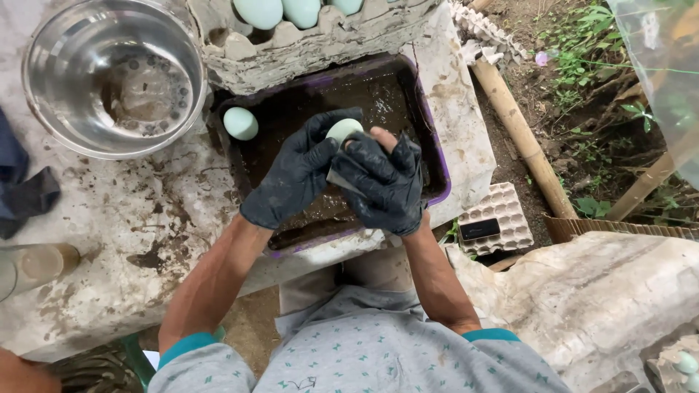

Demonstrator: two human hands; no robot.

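Both my hands wear black gloves and meet over a purple-rimmed tray (435, 156) of dark muddy water. My left hand (295, 173) cups a pale blue-green egg (342, 129) from the left. My right hand (382, 185) presses against the same egg and also pinches a small grey pad; one fingertip pokes through a torn glove. A second pale egg (240, 123) lies in the tray's far left corner.
A steel bowl (51, 44) with a little water stands at the upper left. A mud-caked egg carton (306, 47) holding pale eggs sits behind the tray. A dark cloth (22, 193) lies at left. On the ground at right are an egg tray (502, 207), a dark rectangular object and bamboo poles (520, 135).
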